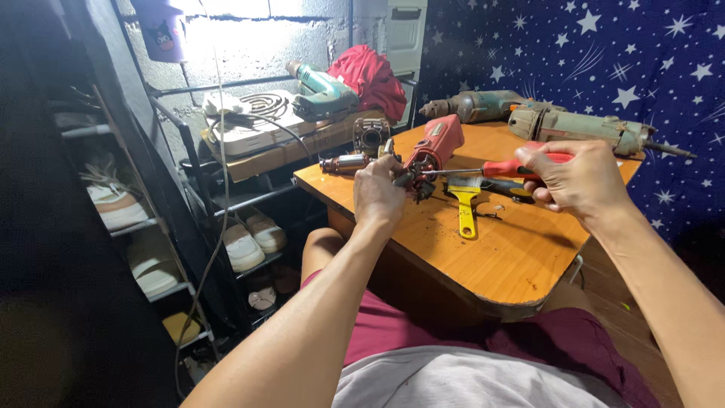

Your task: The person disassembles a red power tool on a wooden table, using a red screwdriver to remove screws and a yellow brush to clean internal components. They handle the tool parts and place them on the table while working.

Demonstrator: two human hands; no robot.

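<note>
My left hand (377, 193) grips a small dark metal part (411, 183) at the near end of a red power tool body (436, 143) lying on the wooden table (506, 264). My right hand (575, 178) holds a red-handled screwdriver (507, 168); its steel shaft runs left and its tip meets the part in my left hand. A yellow-handled brush (466, 202) lies on the table just below the screwdriver.
Two grey-green power drills (529, 117) lie at the table's far edge. A motor armature (343, 162) and gear housing (371, 136) sit at the far left corner. A teal drill (321, 91) and red cloth (370, 75) rest on a shelf; shoe racks (242, 242) stand left.
</note>
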